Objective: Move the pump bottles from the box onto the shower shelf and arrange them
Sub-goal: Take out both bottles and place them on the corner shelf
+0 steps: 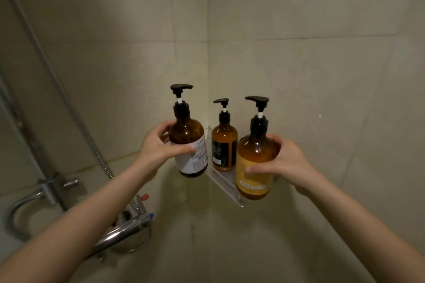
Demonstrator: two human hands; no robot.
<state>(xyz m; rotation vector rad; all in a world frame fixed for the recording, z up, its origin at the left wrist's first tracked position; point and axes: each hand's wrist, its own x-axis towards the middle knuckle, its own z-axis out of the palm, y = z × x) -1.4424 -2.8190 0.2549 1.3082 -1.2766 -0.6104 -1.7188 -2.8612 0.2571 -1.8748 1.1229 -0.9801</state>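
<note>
At the shower corner: two amber pump bottles in hand, a third on the shelf

On the clear corner shelf (221,179), where the two tiled walls (322,64) meet, a small amber pump bottle with a black label (224,145) stands upright, well back in the corner, its nozzle pointing left. Just to its left, a darker pump bottle with a white label (187,145) is held tilted, top leaning left and nozzle pointing right. Its base sits beside the shelf's left end, and whether it touches the shelf cannot be told. The left hand (158,145) grasps this bottle round its body, thumb across the label and fingers curled behind. Just right of the small bottle is the largest pump bottle, amber with a yellow label (255,163), upright, nozzle pointing left. The right hand (285,163) grips it from the right side, thumb laid across the front and fingers wrapped behind. Its base overlaps the shelf's front edge near the right end, and whether it rests there cannot be told. Both bare forearms reach in from the lower corners. Lower left, a chrome mixer tap (128,225) with red and blue marks is fixed to the wall, a curved spout (20,209) lies further left, and a metal shower hose (69,103) runs up the left wall
</note>
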